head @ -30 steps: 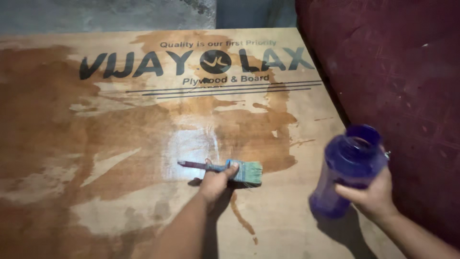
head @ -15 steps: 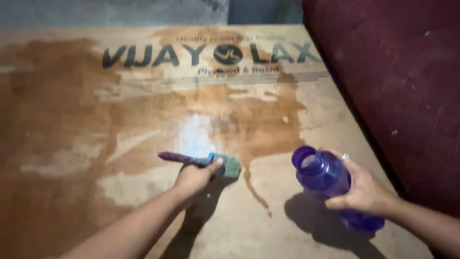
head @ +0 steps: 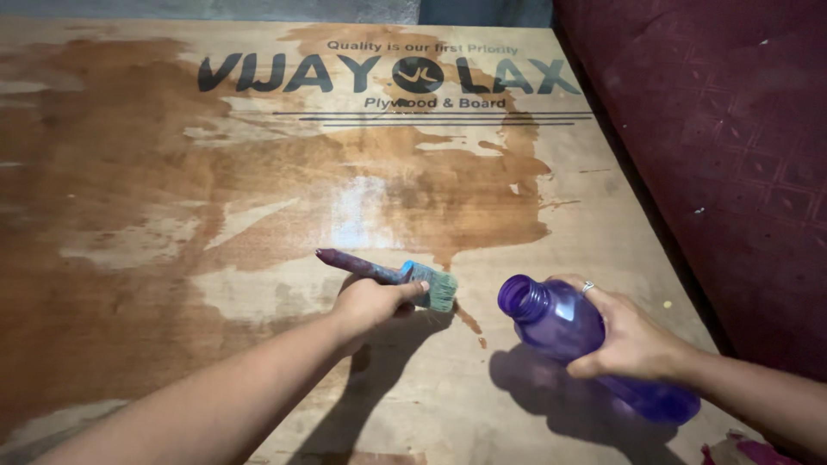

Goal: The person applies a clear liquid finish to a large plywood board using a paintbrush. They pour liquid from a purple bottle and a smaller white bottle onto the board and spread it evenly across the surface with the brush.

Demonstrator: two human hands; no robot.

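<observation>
gripping a brush (head: 392, 277), the left hand (head: 370, 303) sits near the middle of the view, its fingers (head: 412, 293) curled tight round the ferrule. the bristles lie flat on the board (head: 551, 405) and point toward 3 o'clock, while the dark purple handle sticks out toward 10 o'clock. at 3 o'clock from the brush, just beside it but apart, the right hand (head: 627, 334) wraps a purple bottle (head: 568, 331) — fingers closed over its shoulder, a ring on one of them. the bottle is tilted low, its open mouth toward 10 o'clock and near the bristles, its base toward 4 o'clock; it casts a shadow on the board below it. a wide brown wet stain (head: 284, 198) covers the board from 9 o'clock through 12 o'clock, with a glossy patch just at 12 o'clock from the brush and a thin drip beside the bristles. dark printing runs along the board's far edge. a maroon cushion (head: 732, 146) lies along the board at 2 o'clock.
</observation>
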